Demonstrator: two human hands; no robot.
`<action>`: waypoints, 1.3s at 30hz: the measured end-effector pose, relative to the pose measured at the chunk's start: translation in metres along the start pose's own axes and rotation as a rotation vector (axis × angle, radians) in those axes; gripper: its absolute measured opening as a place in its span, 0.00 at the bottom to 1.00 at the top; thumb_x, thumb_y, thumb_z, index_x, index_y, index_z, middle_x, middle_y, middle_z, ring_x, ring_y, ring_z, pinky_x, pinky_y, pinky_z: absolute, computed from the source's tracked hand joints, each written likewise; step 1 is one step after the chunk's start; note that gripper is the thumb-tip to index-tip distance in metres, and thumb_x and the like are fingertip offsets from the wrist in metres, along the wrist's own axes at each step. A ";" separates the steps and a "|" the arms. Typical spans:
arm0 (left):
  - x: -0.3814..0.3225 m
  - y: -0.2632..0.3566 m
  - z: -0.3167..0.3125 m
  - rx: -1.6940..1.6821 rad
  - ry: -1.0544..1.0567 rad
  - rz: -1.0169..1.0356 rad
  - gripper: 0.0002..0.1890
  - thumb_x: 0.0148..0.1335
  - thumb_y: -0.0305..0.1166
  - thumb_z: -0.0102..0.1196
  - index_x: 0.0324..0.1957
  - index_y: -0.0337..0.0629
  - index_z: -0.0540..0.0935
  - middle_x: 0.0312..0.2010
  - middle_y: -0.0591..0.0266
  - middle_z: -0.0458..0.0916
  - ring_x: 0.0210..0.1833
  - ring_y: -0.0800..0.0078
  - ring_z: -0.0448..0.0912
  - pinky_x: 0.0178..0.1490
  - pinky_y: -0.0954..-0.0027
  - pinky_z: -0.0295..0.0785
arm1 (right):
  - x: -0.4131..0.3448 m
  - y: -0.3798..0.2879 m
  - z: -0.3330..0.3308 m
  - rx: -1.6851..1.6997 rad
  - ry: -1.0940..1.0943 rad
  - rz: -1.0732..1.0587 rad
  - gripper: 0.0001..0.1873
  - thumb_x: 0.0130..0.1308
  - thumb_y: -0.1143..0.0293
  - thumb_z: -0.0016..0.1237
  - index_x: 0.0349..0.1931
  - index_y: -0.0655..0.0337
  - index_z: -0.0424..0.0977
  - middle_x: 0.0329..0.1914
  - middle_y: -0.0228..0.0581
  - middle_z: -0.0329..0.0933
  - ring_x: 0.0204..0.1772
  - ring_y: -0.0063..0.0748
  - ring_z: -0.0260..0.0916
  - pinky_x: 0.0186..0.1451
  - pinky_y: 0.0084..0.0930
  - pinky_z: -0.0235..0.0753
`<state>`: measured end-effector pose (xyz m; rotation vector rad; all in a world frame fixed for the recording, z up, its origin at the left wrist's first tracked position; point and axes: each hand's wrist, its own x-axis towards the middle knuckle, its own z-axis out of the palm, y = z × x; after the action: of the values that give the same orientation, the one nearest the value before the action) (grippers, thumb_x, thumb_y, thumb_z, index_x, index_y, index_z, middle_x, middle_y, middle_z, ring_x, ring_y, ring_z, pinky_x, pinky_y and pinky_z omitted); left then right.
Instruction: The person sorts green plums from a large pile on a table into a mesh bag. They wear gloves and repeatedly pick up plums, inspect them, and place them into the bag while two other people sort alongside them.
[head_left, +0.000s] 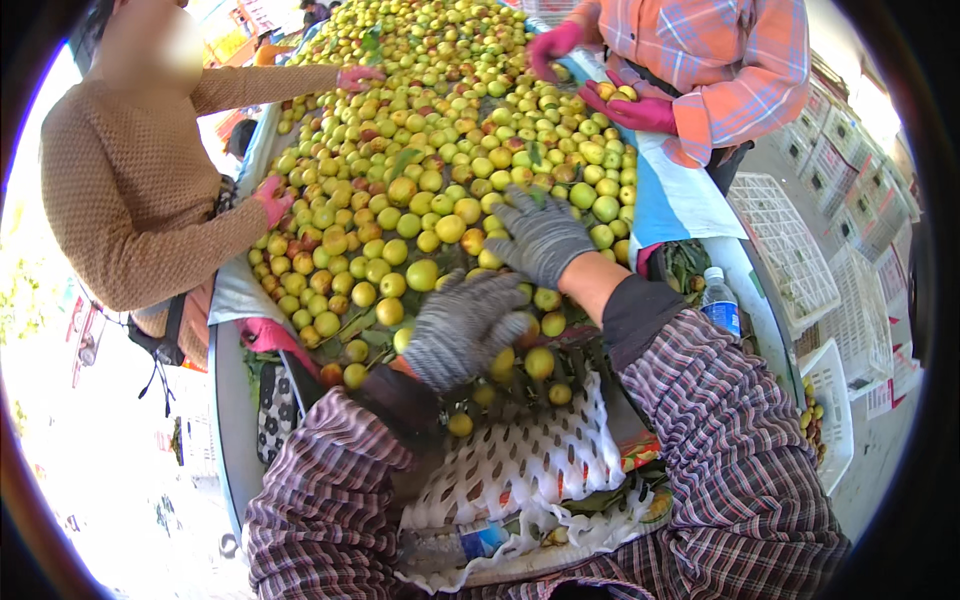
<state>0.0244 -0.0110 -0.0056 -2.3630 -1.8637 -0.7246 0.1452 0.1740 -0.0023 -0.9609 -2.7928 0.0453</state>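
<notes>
A long sorting table is heaped with round green-yellow fruits (450, 228), some blotched red-brown, with loose leaves among them. My left hand (466, 330), in a grey knit glove, is over the near edge of the heap, its fingers bent to the right; whether a fruit is under it is hidden. Beyond it to the right, my right hand (541, 234), gloved alike, lies palm down on the fruits with its fingers spread. Below my hands several fruits (538, 363) are at the table's near end, above a white foam net (525, 457).
At the left a person in a brown sweater (127, 195) reaches over the fruits. Across at the right, a person in a plaid shirt (705, 52) holds fruits in a pink glove. A water bottle (720, 304) stands on the right ledge. White plastic crates (784, 247) are beyond it.
</notes>
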 end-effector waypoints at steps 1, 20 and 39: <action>0.002 -0.011 0.001 -0.135 0.114 0.055 0.21 0.74 0.48 0.57 0.57 0.43 0.86 0.59 0.52 0.85 0.67 0.49 0.78 0.73 0.46 0.67 | 0.000 -0.002 0.001 -0.011 0.000 -0.055 0.40 0.77 0.35 0.33 0.80 0.50 0.58 0.87 0.45 0.51 0.86 0.60 0.44 0.87 0.54 0.39; 0.092 -0.110 -0.022 0.452 -0.270 -0.709 0.35 0.75 0.65 0.37 0.80 0.71 0.62 0.85 0.60 0.45 0.86 0.51 0.46 0.83 0.33 0.36 | 0.003 0.004 -0.019 0.093 0.033 0.124 0.43 0.77 0.32 0.31 0.83 0.49 0.51 0.89 0.46 0.43 0.89 0.57 0.38 0.86 0.63 0.33; -0.012 -0.011 0.003 0.350 -0.030 -0.559 0.43 0.70 0.65 0.49 0.80 0.56 0.60 0.82 0.55 0.56 0.84 0.45 0.49 0.80 0.29 0.43 | -0.011 -0.025 -0.009 0.047 -0.106 -0.304 0.42 0.75 0.33 0.37 0.77 0.54 0.62 0.84 0.45 0.57 0.80 0.57 0.60 0.83 0.53 0.53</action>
<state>0.0135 -0.0178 -0.0152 -1.6641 -2.4510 -0.3383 0.1404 0.1469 0.0065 -0.5294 -2.9875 0.1218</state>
